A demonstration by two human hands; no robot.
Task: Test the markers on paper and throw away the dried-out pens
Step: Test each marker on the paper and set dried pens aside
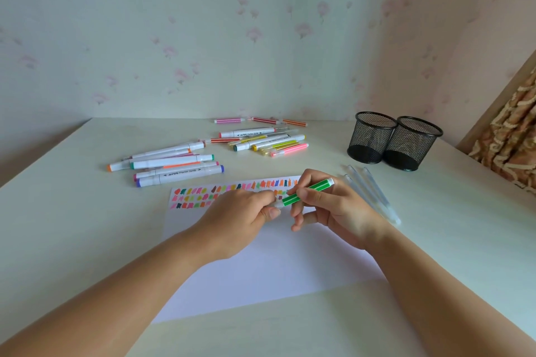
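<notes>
Our left hand (242, 213) pinches the white end of the green marker (308, 192), and our right hand (336, 207) curls round its barrel. Both are above the paper (261, 266), near its rows of colour swatches (203, 197). Our fingers hide the tip. Behind, the thick markers (174, 165) carry black print too blurred to read. Clear tubes (377, 197) lie to the right, near two mesh cups (372, 138).

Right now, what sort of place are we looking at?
Probably a home desk in a room corner: floral wallpaper behind the pale tabletop, black mesh pen holders, and loose markers by a swatch-covered paper. The left hand and right hand hold a green marker.
</notes>
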